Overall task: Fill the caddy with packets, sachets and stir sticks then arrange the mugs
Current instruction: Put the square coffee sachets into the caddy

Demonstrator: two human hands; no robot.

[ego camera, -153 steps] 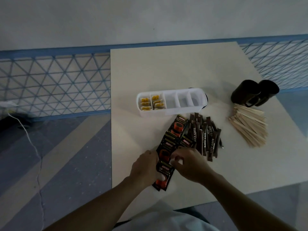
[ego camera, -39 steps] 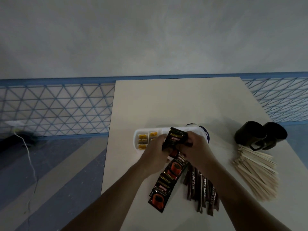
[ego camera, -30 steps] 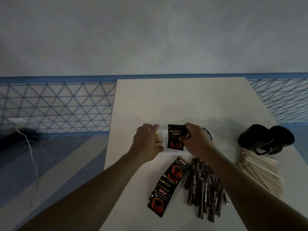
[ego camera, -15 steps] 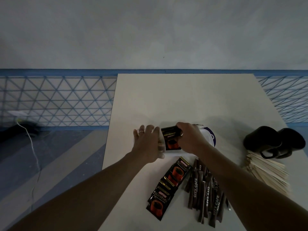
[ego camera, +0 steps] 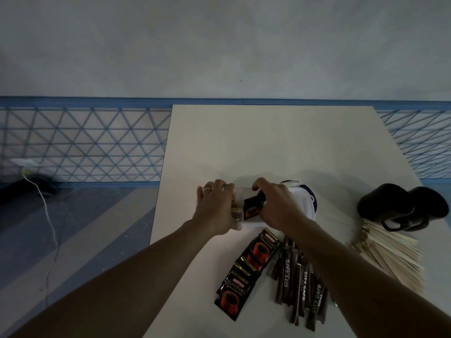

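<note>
The white caddy [ego camera: 306, 203] lies across the middle of the table, mostly hidden by my hands. My left hand [ego camera: 216, 207] grips its left end. My right hand [ego camera: 277, 203] is shut on a black coffee packet [ego camera: 252, 207] that tilts down into a middle compartment. Yellow packets [ego camera: 235, 211] show in the compartment just left of it. More black and orange coffee packets [ego camera: 246, 269] lie in a row in front of the caddy. Brown sachets [ego camera: 299, 281] are piled to their right. Wooden stir sticks [ego camera: 393, 257] fan out at the right, below two black mugs [ego camera: 400, 206].
The pale table [ego camera: 268, 147] stands against a wall with a blue lattice band [ego camera: 83, 145]. A white cable [ego camera: 48, 223] and a dark object [ego camera: 26, 189] lie on the floor at the left.
My right hand has pushed the coffee packet lower into the caddy compartment. My left hand has stayed on the caddy's left end.
</note>
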